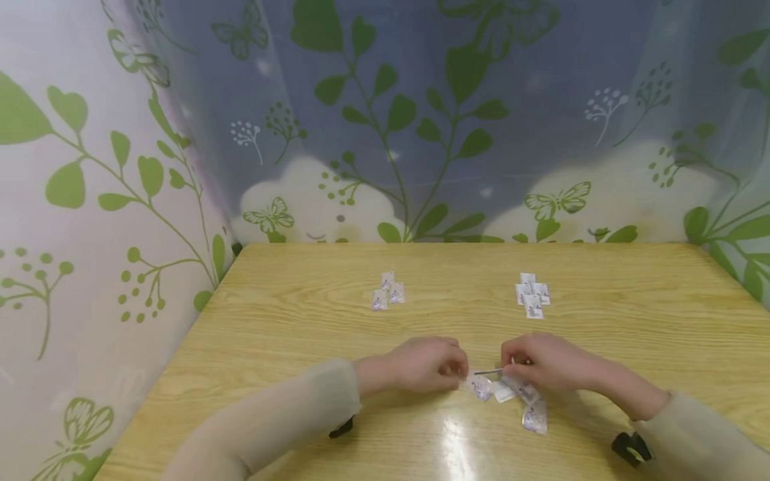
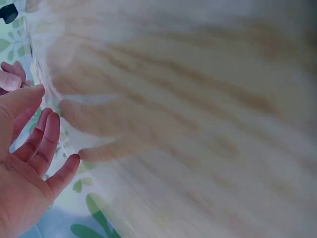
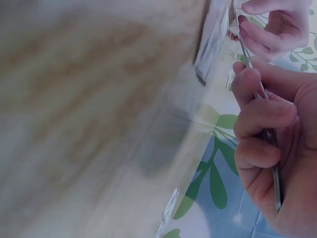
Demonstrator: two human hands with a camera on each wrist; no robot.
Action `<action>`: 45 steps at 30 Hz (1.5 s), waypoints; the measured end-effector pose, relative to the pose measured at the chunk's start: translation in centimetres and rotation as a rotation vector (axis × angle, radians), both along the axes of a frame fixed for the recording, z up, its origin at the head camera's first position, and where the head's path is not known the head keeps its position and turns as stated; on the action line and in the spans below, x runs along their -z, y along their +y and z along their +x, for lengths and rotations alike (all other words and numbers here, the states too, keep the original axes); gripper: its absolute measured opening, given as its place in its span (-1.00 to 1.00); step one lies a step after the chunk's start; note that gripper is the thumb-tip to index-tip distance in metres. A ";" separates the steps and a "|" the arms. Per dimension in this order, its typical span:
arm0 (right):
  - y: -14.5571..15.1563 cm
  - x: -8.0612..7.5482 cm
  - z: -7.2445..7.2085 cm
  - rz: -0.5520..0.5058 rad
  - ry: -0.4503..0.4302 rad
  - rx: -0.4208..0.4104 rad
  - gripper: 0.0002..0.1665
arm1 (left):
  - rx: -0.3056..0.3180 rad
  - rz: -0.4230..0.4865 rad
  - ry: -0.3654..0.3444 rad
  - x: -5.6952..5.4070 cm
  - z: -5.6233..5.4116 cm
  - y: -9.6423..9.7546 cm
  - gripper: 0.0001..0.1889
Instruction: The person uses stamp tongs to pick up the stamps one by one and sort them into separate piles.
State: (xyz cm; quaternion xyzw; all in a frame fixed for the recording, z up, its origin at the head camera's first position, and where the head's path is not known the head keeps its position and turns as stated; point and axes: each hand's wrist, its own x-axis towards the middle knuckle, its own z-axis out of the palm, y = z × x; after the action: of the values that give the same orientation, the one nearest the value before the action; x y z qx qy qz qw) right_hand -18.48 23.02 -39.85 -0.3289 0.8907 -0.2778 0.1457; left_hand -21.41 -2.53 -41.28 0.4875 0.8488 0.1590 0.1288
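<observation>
On the wooden table [image 1: 289, 327], my right hand [image 1: 550, 361] grips slim metal tweezers [image 3: 277, 186], fingers curled round the shaft. The tweezers' tip points left, toward my left hand [image 1: 424, 364]. Its fingers are loosely bent in the left wrist view, thumb near the forefinger, with the fingertips right at the edge of a small clear packet [image 1: 481, 387] with a purplish print. Below my right hand lie more small printed packets [image 1: 534, 417], partly overlapping, and a whitish one [image 1: 504, 392]. The right fingers hide part of this pile.
Farther back on the table lie two groups of small packets: a pinkish group [image 1: 379, 299] left of centre and a whiter overlapping group [image 1: 533, 307] to the right. A patterned curtain [image 1: 385, 133] hangs behind the table's far edge, and another patterned cloth [image 1: 90, 200] is at the left.
</observation>
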 end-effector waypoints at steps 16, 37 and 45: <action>-1.3 0.2 -1.1 0.078 0.098 0.096 -0.87 | -0.065 -0.026 0.026 -0.3 -0.6 -1.1 -0.83; -1.4 0.2 -0.6 0.106 0.181 0.120 -0.86 | -0.107 -0.035 0.038 -0.4 -0.5 -0.6 -0.90; -1.4 0.2 -0.8 0.094 0.174 0.113 -0.85 | -0.083 -0.015 0.017 -0.2 -0.8 -1.0 -0.88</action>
State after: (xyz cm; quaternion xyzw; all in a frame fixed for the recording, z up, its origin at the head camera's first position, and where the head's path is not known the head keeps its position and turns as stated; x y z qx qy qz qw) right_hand -19.32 21.58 -40.08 -0.2937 0.9293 -0.2138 0.0669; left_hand -22.21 -3.57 -41.04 0.4521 0.8706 0.1539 0.1185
